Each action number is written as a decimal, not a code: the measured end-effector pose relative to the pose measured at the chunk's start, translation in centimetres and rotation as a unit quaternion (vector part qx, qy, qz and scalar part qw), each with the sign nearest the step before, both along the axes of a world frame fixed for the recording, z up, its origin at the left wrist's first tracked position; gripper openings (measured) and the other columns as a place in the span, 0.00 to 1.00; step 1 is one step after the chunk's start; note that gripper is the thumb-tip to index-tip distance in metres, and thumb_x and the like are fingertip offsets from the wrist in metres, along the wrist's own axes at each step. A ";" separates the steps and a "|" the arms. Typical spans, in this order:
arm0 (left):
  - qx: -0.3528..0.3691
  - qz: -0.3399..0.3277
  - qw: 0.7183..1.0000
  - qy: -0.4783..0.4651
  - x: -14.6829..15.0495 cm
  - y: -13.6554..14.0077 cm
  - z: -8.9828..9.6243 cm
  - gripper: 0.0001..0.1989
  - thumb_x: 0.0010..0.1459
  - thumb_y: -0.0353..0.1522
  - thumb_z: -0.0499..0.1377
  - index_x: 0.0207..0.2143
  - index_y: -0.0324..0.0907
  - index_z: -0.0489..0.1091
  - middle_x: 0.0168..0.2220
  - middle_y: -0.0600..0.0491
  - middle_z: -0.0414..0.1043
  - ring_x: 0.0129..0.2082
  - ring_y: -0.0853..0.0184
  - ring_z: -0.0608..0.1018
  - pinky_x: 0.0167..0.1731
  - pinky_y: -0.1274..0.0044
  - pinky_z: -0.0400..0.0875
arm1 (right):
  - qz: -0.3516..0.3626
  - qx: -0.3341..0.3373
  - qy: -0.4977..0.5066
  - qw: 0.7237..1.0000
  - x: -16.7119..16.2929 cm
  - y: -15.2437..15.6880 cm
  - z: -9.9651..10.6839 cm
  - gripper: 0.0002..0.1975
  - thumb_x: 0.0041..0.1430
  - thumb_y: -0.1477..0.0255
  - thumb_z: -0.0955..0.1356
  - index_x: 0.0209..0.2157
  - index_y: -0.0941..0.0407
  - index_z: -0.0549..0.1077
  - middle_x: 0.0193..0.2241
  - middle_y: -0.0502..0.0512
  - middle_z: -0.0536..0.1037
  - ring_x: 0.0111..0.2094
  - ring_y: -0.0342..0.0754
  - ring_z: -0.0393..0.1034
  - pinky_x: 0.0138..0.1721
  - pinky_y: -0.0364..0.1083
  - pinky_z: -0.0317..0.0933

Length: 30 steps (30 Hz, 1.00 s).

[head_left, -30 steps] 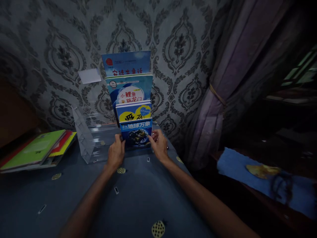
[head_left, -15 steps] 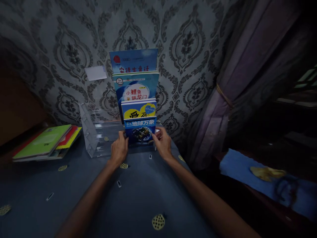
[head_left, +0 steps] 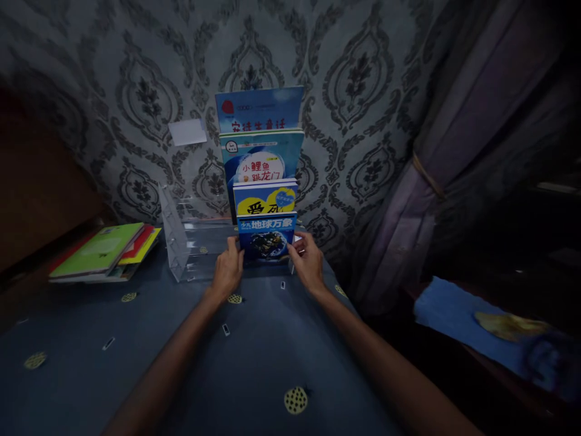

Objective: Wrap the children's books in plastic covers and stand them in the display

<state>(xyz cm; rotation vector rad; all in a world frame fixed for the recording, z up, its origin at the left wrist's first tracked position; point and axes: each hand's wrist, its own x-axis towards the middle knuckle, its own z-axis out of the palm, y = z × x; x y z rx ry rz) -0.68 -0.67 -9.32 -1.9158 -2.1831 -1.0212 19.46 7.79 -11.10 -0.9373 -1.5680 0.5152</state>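
A small dark blue book [head_left: 267,239] with a globe-like picture on its cover stands upright in the lowest, front tier of a clear acrylic stepped rack [head_left: 175,239]. My left hand [head_left: 227,266] grips its left edge with closed fingers. At its right edge, my right hand [head_left: 307,260] pinches it between thumb and fingers. Behind it, rising in steps, are a blue and yellow book [head_left: 265,197], a teal book [head_left: 288,151] and a taller blue book [head_left: 258,106]. The lower parts of these are hidden by the books in front.
Left of the rack lies a pile of books [head_left: 97,251] with green, red and yellow covers. Patterned wallpaper [head_left: 358,72] is behind, with a white card-like piece [head_left: 187,132]. A tied curtain [head_left: 399,218] hangs right, near a blue cloth [head_left: 454,315].
The whole scene sits slightly further right because the camera has turned a little left. Both hands stay at the edges of the small blue book.
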 end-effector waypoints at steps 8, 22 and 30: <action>-0.011 0.009 1.000 0.011 -0.2 -0.6 0.5 0.15 0.70 0.33 0.52 0.56 0.40 0.57 0.39 0.46 0.79 0.40 0.57 0.83 0.38 0.72 0.72 | 0.012 -0.011 0.023 1.000 0.1 -0.9 0.5 0.17 0.57 0.63 0.68 0.47 0.54 0.69 0.28 0.51 0.76 0.28 0.51 0.71 0.31 0.48 0.64; 0.024 0.062 0.993 0.102 -6.1 -5.9 1.4 0.14 0.69 0.32 0.53 0.55 0.42 0.63 0.49 0.46 0.76 0.51 0.61 0.77 0.53 0.70 0.70 | 0.083 -0.035 0.113 0.989 -1.5 -1.3 0.0 0.18 0.57 0.56 0.70 0.41 0.50 0.61 0.32 0.53 0.80 0.29 0.52 0.79 0.27 0.48 0.71; -0.003 0.289 0.944 0.157 -19.5 -12.6 4.6 0.27 0.65 0.39 0.54 0.59 0.27 0.61 0.61 0.24 0.62 0.63 0.39 0.64 0.61 0.49 0.58 | 0.166 -0.003 0.044 0.985 -2.1 -2.8 0.8 0.17 0.62 0.59 0.68 0.48 0.51 0.67 0.50 0.63 0.79 0.48 0.57 0.79 0.40 0.54 0.76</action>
